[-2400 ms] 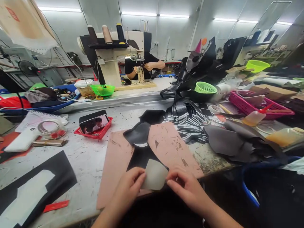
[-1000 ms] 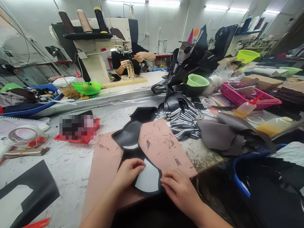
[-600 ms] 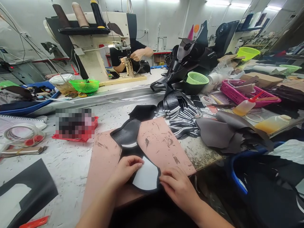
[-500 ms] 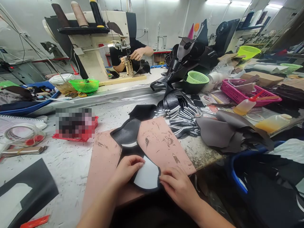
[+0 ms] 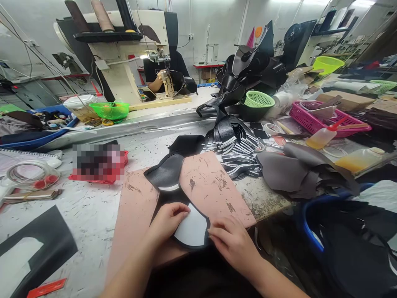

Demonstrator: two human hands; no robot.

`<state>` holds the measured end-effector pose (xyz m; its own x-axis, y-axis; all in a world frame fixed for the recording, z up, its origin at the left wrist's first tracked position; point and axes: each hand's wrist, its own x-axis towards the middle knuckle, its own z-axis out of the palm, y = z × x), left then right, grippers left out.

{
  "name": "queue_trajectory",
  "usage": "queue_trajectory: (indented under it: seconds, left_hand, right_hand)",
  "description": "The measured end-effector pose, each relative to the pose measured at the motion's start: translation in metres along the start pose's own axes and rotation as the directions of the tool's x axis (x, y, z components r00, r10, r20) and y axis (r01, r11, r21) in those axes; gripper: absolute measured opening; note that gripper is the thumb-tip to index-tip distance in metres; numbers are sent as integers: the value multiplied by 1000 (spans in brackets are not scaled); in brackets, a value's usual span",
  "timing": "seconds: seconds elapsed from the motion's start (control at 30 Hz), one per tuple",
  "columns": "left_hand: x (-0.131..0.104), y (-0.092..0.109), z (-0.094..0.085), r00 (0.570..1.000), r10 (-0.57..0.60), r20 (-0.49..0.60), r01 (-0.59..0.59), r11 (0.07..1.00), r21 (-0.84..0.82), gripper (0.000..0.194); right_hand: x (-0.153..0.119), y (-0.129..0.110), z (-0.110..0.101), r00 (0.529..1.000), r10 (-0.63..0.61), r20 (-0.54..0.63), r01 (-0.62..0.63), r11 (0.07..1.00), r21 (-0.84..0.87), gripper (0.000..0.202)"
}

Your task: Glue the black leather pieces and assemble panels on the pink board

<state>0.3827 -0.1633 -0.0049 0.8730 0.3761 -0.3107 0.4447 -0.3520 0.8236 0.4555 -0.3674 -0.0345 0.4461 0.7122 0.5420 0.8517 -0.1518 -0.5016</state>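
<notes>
A black leather piece lies on the pink board, with a white backing piece on its near end. My left hand rests over the left side, thumb and forefinger pinched at the upper left edge of the white backing piece. At the right rim of the same leather piece, the bent fingers of my right hand close on the black edge. Just beyond, a glossy black leather panel with a white strip lies on the board.
Under the work is a pink board. Stacked black leather parts with white edges lie behind it. Grey leather pieces and a blue tub are on the right. A red basket stands left. Across the bench, a person sits at a sewing machine.
My hands stay almost in place, with only slight shifts at the leather's edge. The view has moved slightly. Across the bench, one of the other person's hands has left the sewing machine's needle area.
</notes>
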Motion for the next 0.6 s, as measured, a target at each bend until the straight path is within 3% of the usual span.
queue_trajectory:
  seconds: [0.1, 0.3, 0.6]
  left_hand:
    - [0, 1, -1, 1000, -9, -17, 9, 999, -40, 22]
    - [-5, 9, -10, 991, -133, 14, 133, 976, -173, 30]
    - [0, 5, -1, 998, -56, -23, 54, 996, -73, 22]
  right_hand:
    - [0, 0, 0, 1000, 3, -1, -3, 1000, 1, 13]
    - [2, -1, -1, 1000, -8, -10, 8, 1000, -21, 14]
    - [2, 0, -2, 1000, -3, -9, 3, 1000, -6, 13]
